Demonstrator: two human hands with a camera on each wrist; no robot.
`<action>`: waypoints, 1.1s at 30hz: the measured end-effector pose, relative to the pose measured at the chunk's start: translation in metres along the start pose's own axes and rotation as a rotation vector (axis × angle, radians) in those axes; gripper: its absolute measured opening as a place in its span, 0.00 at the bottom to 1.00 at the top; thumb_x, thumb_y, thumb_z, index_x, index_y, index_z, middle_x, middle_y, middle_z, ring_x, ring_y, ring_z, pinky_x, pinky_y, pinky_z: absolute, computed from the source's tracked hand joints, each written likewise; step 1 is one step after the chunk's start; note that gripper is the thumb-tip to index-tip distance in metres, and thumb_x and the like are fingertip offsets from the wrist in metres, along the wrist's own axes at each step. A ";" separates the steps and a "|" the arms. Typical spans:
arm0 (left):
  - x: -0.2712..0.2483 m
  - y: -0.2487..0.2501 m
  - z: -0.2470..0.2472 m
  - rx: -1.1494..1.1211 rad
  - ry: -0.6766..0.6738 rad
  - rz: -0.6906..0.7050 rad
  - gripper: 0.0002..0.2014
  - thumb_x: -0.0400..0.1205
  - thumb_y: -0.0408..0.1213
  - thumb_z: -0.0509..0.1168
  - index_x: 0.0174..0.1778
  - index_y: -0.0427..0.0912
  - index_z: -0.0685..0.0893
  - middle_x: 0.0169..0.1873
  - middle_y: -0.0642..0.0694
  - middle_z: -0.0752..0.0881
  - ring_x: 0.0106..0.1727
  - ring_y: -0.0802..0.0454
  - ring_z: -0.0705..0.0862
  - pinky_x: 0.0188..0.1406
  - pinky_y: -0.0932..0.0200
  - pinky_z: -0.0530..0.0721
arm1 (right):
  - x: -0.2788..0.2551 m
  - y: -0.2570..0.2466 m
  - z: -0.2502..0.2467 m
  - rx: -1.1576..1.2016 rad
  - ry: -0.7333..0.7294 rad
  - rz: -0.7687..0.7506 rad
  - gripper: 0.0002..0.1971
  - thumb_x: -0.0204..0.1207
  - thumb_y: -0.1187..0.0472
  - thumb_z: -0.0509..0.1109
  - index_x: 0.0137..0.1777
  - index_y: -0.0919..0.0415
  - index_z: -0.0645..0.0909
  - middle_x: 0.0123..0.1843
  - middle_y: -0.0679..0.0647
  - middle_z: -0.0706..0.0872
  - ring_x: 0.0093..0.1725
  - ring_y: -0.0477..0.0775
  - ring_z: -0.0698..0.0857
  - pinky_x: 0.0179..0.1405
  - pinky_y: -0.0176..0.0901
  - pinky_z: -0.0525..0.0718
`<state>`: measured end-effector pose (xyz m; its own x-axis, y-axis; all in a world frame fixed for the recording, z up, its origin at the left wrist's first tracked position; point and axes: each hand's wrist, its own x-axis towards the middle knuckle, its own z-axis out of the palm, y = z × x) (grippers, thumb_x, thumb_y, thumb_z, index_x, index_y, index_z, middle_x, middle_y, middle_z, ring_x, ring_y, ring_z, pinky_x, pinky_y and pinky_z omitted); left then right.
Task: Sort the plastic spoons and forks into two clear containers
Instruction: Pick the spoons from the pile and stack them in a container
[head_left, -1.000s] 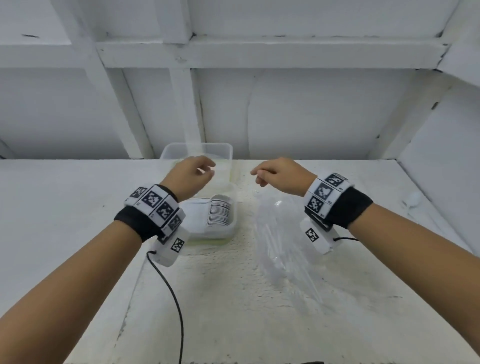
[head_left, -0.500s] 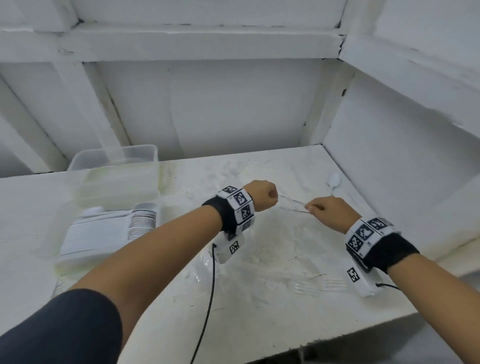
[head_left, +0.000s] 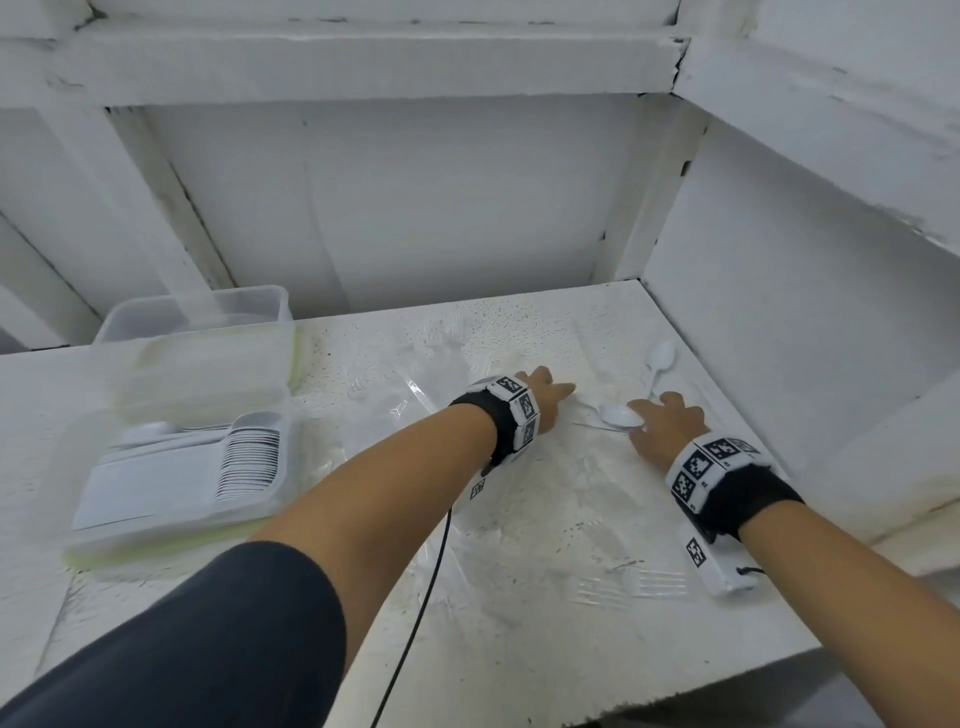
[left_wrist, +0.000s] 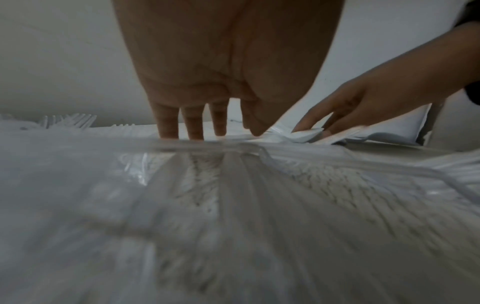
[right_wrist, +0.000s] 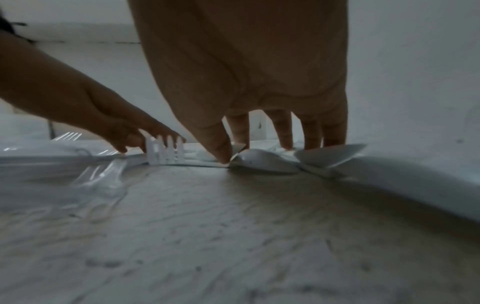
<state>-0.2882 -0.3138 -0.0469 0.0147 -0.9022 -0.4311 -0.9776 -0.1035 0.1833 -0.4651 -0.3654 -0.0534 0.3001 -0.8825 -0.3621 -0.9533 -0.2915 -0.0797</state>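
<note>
White-painted boards wall in a rough white table (head_left: 519, 545), and near its far right corner lie the white plastic spoons: one (head_left: 617, 414) under the right hand (head_left: 667, 428), another (head_left: 660, 358) just beyond it by the wall. The right hand's fingers reach straight down onto the spoon, thumb tip (right_wrist: 221, 152) touching its edge; whether they grip it I cannot tell. The left hand (head_left: 545, 397) lies just left, fingers extended and touching a white plastic fork (right_wrist: 166, 153) whose tines stand up.

Clear plastic forks (head_left: 631, 584) lie near the right wrist, more (left_wrist: 75, 121) farther left on the table. Two clear rectangular containers sit far left: the nearer one (head_left: 176, 478) holds stacked white cutlery, the farther one (head_left: 208, 332) behind it.

Half a second ago both hands were fists raised above the table; now they are down on the cutlery. Both wrists carry black bands with black-and-white square code tags (head_left: 698, 465); no readable writing shows.
</note>
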 end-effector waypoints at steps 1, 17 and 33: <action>-0.001 -0.001 0.001 0.008 0.019 -0.014 0.24 0.87 0.40 0.47 0.81 0.55 0.59 0.76 0.40 0.63 0.74 0.38 0.65 0.72 0.44 0.66 | 0.000 -0.004 0.000 -0.001 0.001 -0.021 0.19 0.83 0.56 0.55 0.74 0.49 0.68 0.76 0.60 0.62 0.70 0.66 0.65 0.66 0.53 0.70; -0.043 -0.032 -0.019 -0.391 0.279 0.054 0.12 0.87 0.37 0.53 0.59 0.35 0.76 0.54 0.38 0.84 0.47 0.45 0.80 0.47 0.55 0.76 | -0.006 -0.019 -0.029 0.421 0.070 -0.183 0.17 0.80 0.68 0.58 0.64 0.58 0.81 0.66 0.56 0.82 0.65 0.55 0.79 0.63 0.41 0.72; -0.065 -0.052 -0.033 -0.796 0.377 -0.081 0.07 0.86 0.38 0.52 0.56 0.46 0.74 0.33 0.48 0.78 0.29 0.53 0.75 0.27 0.63 0.75 | 0.045 -0.063 -0.019 0.236 0.069 -0.022 0.18 0.79 0.52 0.64 0.32 0.64 0.73 0.37 0.60 0.82 0.35 0.58 0.80 0.38 0.43 0.77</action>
<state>-0.2316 -0.2634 0.0011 0.2834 -0.9428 -0.1754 -0.5367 -0.3075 0.7857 -0.3912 -0.3934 -0.0470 0.3149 -0.9023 -0.2944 -0.9259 -0.2239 -0.3042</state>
